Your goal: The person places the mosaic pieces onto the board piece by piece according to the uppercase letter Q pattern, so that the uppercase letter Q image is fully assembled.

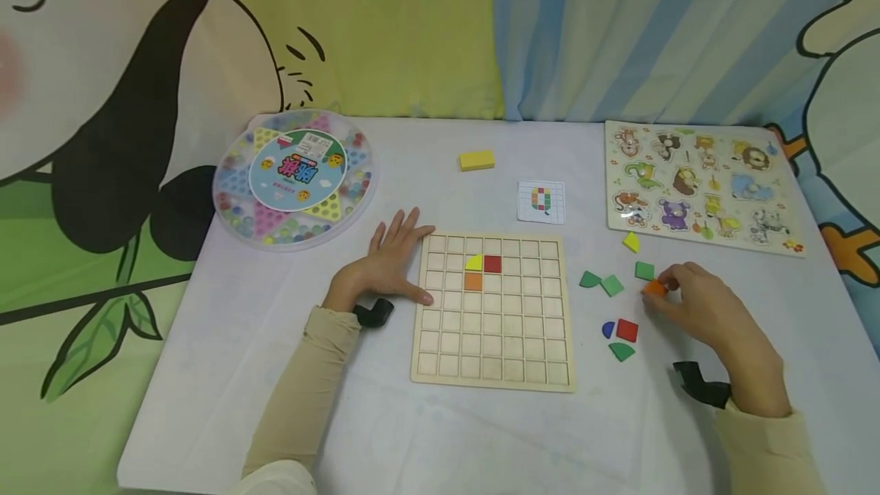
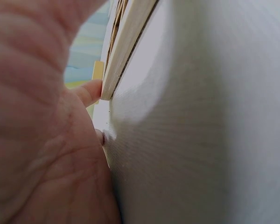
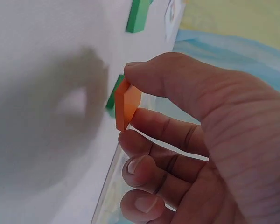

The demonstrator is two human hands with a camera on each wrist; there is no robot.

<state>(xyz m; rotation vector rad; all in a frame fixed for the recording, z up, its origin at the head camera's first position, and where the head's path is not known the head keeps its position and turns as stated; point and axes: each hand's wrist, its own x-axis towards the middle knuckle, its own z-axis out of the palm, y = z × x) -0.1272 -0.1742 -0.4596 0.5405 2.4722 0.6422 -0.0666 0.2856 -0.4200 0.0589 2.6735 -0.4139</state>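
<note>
Orange tile (image 1: 654,288) is pinched between thumb and fingers of the right hand (image 1: 715,315); left hand (image 1: 385,266) lies flat, fingers straight, against the grid board (image 1: 491,373).

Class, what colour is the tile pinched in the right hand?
Orange. The tile shows best in the right wrist view, pinched by the right hand.

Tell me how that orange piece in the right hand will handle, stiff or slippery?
The orange piece looks stiff: it keeps flat faces and straight edges in the right hand's pinch. Probably light, since two fingertips hold it. Its flat shape shouldn't roll.
</note>
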